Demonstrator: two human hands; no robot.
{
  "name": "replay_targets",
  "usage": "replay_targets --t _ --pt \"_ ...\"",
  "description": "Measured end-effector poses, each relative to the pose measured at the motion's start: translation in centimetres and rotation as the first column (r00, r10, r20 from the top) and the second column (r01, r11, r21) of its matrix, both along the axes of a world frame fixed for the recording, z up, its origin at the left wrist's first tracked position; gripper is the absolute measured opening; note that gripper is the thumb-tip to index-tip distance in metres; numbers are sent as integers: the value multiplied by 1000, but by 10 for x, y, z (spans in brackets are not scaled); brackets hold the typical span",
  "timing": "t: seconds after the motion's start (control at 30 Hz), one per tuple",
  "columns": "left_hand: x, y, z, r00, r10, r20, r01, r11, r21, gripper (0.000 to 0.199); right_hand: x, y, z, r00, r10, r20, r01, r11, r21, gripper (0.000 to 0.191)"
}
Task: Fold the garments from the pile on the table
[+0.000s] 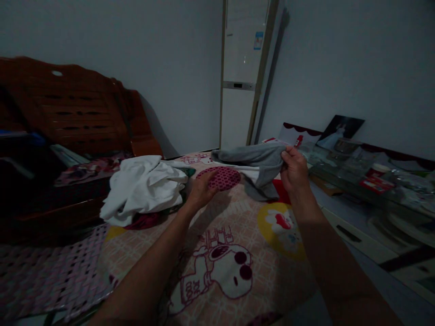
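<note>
A grey and white garment [263,165] is lifted at its right end by my right hand [295,170], whose fingers are pinched on the cloth. Its far part stretches left over the patterned cloth [217,226] that covers the surface before me. My left hand [203,190] is above this cover, left of the garment, with fingers apart and nothing visible in it. A crumpled white cloth [144,188] lies to the left of my left hand, with dark red and green fabric showing under it. Something red lies below my right hand.
A wooden bench [78,108] with clothes on it stands at the left, beside a woven pink seat [61,271]. On the right, a glass-topped cabinet [356,176] carries a photo [340,131], a red box and other items. A tall white unit [239,108] stands in the corner.
</note>
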State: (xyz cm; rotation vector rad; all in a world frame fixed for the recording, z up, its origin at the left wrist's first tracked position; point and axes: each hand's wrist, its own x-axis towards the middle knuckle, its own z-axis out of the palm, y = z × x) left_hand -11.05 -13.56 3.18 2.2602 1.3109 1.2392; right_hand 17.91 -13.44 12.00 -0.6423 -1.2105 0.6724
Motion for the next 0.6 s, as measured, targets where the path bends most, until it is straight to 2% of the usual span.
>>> replay_targets --t 0.07,0.17,0.3,0.4,0.47,0.5,0.6 --pt "6 0 -9 999 3 49 -1 999 -34 64 -8 -9 6 997 23 -71 -23 1000 7 23" --pt "10 -1 -24 990 62 131 -49 994 -96 72 -16 -21 2 993 51 -108 -56 997 -47 23" --pt "6 4 -46 955 86 284 -52 991 -126 91 -25 -41 -16 990 126 -67 -138 964 -226 20" --pt "1 11 -60 964 95 248 -35 971 -235 101 -26 -59 -34 970 241 34 -207 889 -408 22" --pt "-2 13 -64 972 100 213 -30 951 -309 92 -21 -70 -46 939 327 109 -231 831 -507 25" --pt "-2 13 -64 976 88 201 -18 945 -326 80 -17 -75 -52 924 356 139 -231 810 -539 28" --pt "-2 8 -58 991 8 132 34 949 -312 39 -2 -87 -72 905 341 256 -138 802 -581 32"
